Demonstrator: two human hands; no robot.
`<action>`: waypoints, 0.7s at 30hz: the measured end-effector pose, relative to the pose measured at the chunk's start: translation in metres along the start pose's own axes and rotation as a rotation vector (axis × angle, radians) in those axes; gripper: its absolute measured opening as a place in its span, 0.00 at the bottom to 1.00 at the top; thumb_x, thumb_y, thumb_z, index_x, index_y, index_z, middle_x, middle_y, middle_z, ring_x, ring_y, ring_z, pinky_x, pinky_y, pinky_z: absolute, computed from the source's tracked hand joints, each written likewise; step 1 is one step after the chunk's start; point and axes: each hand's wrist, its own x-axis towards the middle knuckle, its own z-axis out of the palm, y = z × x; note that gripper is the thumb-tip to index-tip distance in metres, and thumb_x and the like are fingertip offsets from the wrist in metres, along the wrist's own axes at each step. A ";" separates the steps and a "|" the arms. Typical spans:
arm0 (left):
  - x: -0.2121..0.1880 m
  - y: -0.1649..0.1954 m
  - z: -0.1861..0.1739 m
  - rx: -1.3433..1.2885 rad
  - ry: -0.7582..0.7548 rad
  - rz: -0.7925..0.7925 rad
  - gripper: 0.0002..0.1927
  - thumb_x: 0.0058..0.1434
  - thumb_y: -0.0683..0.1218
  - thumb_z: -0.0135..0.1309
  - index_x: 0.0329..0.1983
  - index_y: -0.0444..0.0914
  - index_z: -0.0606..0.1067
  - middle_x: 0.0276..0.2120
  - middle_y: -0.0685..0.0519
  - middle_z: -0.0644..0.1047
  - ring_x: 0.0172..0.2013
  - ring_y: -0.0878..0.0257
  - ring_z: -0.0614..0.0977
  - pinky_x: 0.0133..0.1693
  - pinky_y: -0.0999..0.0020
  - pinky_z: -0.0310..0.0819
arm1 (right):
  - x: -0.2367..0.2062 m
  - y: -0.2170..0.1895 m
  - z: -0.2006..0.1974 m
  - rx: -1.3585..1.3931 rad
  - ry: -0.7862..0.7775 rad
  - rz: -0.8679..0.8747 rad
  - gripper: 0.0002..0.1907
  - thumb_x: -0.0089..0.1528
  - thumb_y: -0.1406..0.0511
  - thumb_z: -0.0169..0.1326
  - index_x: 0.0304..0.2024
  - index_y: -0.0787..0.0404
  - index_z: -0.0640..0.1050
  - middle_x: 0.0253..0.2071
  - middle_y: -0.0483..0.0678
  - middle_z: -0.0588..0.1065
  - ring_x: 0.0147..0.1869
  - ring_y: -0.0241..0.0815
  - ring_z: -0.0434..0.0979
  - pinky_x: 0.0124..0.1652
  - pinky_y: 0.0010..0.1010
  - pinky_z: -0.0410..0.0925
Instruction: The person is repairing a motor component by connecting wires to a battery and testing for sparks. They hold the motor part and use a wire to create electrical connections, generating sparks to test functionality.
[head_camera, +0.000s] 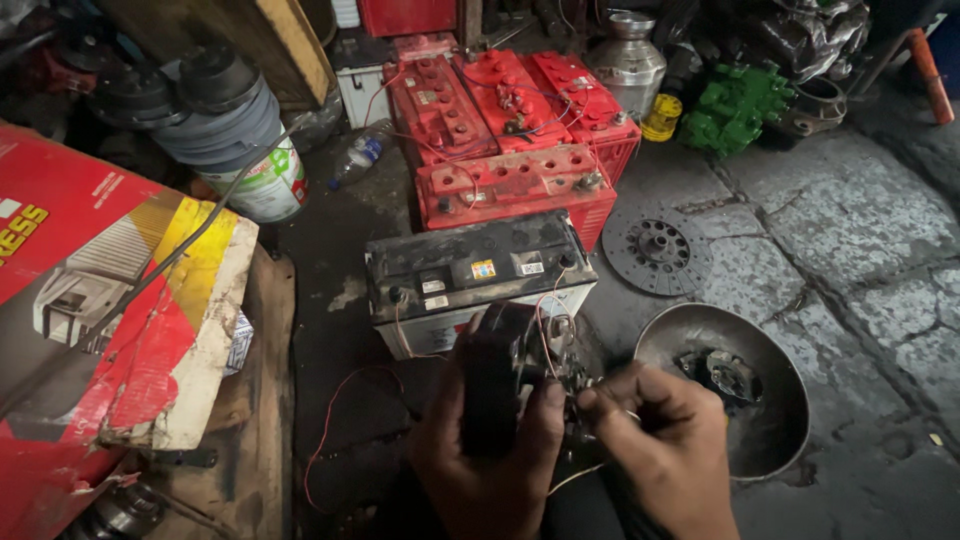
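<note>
Grimy workshop floor: left hand (490, 440) is gripping a dark cylindrical motor-like part (500, 385); right hand (665, 450) is pinching its thin wires (545, 330). Just beyond, a black-topped battery (480, 280) is sitting; stray wires touching its terminals risk shorting.

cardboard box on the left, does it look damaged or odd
Yes. The red and yellow cardboard box is torn along its lower right edge, with frayed, peeling board showing. It also sits tilted.

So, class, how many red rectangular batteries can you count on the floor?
4: three red rectangular batteries side by side at the back, one lying crosswise before them. More may be hidden behind.
</note>
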 end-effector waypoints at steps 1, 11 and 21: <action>0.000 0.000 0.000 0.011 -0.006 0.049 0.34 0.52 0.40 0.65 0.64 0.30 0.71 0.45 0.46 0.83 0.43 0.62 0.87 0.44 0.68 0.84 | 0.000 0.000 0.000 0.026 0.000 0.004 0.03 0.57 0.75 0.58 0.29 0.69 0.82 0.23 0.42 0.76 0.29 0.27 0.72 0.31 0.22 0.65; -0.001 -0.007 -0.002 0.007 -0.012 0.031 0.36 0.51 0.41 0.66 0.65 0.30 0.72 0.42 0.46 0.85 0.38 0.65 0.87 0.41 0.71 0.83 | 0.000 -0.004 0.000 0.083 -0.001 0.016 0.05 0.57 0.75 0.55 0.29 0.69 0.82 0.24 0.42 0.78 0.28 0.29 0.74 0.31 0.22 0.67; 0.007 -0.003 0.001 0.067 -0.073 0.072 0.30 0.51 0.42 0.66 0.58 0.30 0.75 0.46 0.48 0.83 0.45 0.63 0.85 0.47 0.67 0.81 | 0.001 -0.017 0.002 0.197 0.220 0.072 0.06 0.57 0.72 0.61 0.37 0.67 0.79 0.30 0.40 0.74 0.33 0.27 0.70 0.34 0.19 0.62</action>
